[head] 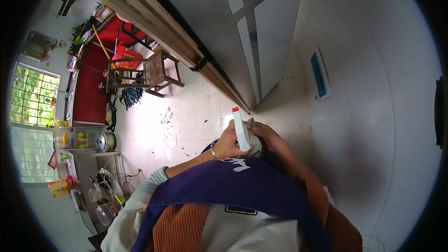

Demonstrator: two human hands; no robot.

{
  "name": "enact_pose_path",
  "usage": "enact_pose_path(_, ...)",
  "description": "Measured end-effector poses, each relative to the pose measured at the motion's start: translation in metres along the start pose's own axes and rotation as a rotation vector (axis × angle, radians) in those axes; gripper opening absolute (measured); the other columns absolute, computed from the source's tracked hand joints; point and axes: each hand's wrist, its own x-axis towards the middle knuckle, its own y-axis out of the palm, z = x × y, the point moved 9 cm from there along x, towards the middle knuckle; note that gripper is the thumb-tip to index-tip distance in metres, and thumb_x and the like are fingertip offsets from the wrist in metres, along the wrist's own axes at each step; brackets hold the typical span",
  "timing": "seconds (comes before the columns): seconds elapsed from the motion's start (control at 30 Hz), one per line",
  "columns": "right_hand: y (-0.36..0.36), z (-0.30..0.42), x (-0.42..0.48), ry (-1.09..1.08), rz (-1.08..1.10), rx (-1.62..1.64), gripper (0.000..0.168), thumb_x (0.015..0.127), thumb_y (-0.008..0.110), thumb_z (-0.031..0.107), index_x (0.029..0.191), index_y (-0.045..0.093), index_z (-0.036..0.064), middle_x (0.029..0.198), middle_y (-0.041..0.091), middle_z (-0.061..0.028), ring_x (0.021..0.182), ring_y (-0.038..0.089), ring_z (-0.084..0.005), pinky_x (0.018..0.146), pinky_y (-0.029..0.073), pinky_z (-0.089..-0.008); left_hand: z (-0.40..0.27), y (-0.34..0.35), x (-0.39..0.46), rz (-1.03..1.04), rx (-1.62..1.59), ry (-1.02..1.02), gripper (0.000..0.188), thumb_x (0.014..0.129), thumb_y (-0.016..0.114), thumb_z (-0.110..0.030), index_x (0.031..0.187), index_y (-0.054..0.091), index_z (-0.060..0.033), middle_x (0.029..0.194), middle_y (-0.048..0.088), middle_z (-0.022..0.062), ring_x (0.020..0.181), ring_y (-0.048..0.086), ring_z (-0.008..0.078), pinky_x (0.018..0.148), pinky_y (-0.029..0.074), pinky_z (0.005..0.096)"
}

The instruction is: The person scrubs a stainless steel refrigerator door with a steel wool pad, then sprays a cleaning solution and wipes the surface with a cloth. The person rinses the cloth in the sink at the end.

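Note:
Close in front of my body is a spray bottle with a white trigger head [241, 133] and a red nozzle tip. My left hand [227, 142], with a bangle on its wrist, is wrapped around it just below the head. The pale bottle body [257, 146] shows partly beneath, between both hands. A crumpled greyish cloth [250, 123] is pinched in my right hand [268, 136], right beside the spray bottle. Some of the right fingers are hidden behind the cloth and bottle. A purple apron [224, 185] covers my front below the hands.
A grey door [276, 38] stands ajar ahead, beside a wooden door frame [168, 31]. To the left are a wooden chair [157, 70], a mop head [131, 97], red cabinets [91, 87] and a metal pot [107, 142]. A white wall [357, 112] rises at right.

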Motion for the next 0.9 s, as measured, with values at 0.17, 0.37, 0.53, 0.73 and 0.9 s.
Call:
enact_pose_path(0.17,-0.046,0.021,0.028,-0.417,-0.310,0.200,0.021,0.085,0.057,0.013,0.102,0.055,0.001,0.090,0.060,-0.0066,0.079,0.057,-0.0152,0.071,0.048,-0.0287,-0.026,-0.015,-0.023,-0.279,-0.556,-0.212,0.087,0.068,0.074,-0.006,0.138,0.022,-0.0104,0.118,0.049,0.0116,0.102,0.056,0.0230,0.088,0.045,0.0360)
enact_pose_path(0.37,-0.058,0.114,0.060,-0.588,-0.593,0.162,0.032,0.082,0.062,0.015,0.111,0.054,0.006,0.099,0.058,-0.0038,0.082,0.056,-0.0160,0.071,0.047,-0.0297,-0.020,-0.091,-0.075,-0.493,-0.300,-0.406,0.061,0.066,0.064,-0.011,0.124,0.048,-0.0018,0.114,0.055,0.0113,0.098,0.054,0.0191,0.085,0.045,0.0332)
enact_pose_path(0.53,-0.071,0.114,0.094,-0.925,-0.975,-0.236,0.030,0.075,0.065,0.009,0.103,0.058,0.000,0.088,0.060,-0.0096,0.077,0.057,-0.0205,0.071,0.046,-0.0309,0.014,-0.136,-0.133,-0.578,-0.191,-0.525,0.051,0.071,0.065,-0.013,0.117,0.051,0.0033,0.116,0.056,0.0145,0.102,0.053,0.0226,0.088,0.043,0.0359)
enact_pose_path(0.73,-0.100,0.089,0.108,-0.669,-1.018,-0.274,0.029,0.077,0.065,0.009,0.103,0.058,-0.003,0.090,0.062,-0.0095,0.081,0.056,-0.0163,0.071,0.045,-0.0293,0.055,-0.161,-0.156,-0.616,-0.257,-0.716,0.035,0.078,0.061,-0.012,0.109,0.057,0.0049,0.104,0.062,0.0133,0.095,0.058,0.0209,0.088,0.043,0.0341)
enact_pose_path(0.9,-0.049,0.120,0.093,-0.775,-0.899,-0.121,0.021,0.076,0.064,0.007,0.095,0.060,-0.003,0.083,0.063,-0.0065,0.076,0.057,-0.0147,0.067,0.045,-0.0276,0.058,-0.174,-0.154,-0.561,-0.226,-0.644,0.035,0.076,0.060,-0.009,0.108,0.056,0.0048,0.105,0.062,0.0130,0.096,0.058,0.0214,0.087,0.045,0.0343)
